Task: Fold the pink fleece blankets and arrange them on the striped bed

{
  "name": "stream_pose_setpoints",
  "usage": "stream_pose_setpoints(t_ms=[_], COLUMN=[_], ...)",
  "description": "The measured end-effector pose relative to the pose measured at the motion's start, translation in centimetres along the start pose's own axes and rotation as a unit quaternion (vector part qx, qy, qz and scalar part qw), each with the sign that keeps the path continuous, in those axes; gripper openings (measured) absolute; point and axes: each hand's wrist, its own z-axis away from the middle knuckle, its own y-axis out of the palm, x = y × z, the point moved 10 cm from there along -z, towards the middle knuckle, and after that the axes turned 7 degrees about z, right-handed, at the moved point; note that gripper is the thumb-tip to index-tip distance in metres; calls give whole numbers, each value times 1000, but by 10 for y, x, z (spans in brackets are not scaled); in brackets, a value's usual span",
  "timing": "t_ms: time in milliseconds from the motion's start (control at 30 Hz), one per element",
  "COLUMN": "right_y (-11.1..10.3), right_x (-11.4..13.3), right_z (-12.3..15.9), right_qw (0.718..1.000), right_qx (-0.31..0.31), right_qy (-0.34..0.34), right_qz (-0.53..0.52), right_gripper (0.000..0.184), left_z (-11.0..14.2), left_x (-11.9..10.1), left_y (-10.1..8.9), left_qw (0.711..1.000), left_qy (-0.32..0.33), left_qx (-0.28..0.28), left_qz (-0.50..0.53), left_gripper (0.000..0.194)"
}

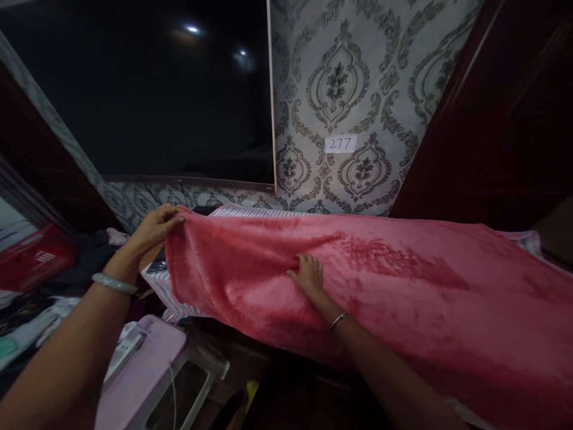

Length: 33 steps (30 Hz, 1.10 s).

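Note:
A plush pink-red blanket (403, 280) lies spread across a raised surface in front of me and hangs over its near edge. My left hand (154, 230), with a pale bangle on the wrist, grips the blanket's far left corner, fingers curled over the edge. My right hand (307, 275), wearing a thin bracelet, rests flat on the blanket near its middle with fingers stretched out. A striped cloth (233, 210) shows under the blanket at the far edge and at the left.
A large dark television screen (147, 89) hangs on the patterned wall, which bears a small label (340, 143) reading 277. A pink plastic stool (143, 370) stands at lower left. A red crate (31, 257) and clutter sit far left. Dark wooden furniture (501, 119) rises on the right.

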Motion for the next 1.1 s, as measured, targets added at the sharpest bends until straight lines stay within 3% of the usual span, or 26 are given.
stream_pose_setpoints(t_ms=[167,367,567,867,1100], right_y=[-2,-23,-76,-159,-242], right_x=[0,-15,-35,-41,-57], right_z=[-2,-2,-3,-4,-19], right_qw=[999,990,957,963,948], right_qx=[-18,-83,-138,-154,-253], right_qy=[-12,-36,-100,-154,-167], right_qz=[-23,-111,-234,-159,-94], right_gripper=[9,14,9,17,19], left_z=[-2,-4,-4,-3,-12], left_x=[-2,16,16,-28,-90], left_y=[0,-3,0,-7,-25], left_qw=[1000,998,990,987,983], left_qy=[23,2,0,25,101], left_qx=[0,-8,3,-34,-96], left_qz=[-16,-54,-144,-155,-116], left_gripper=[37,40,40,31,19])
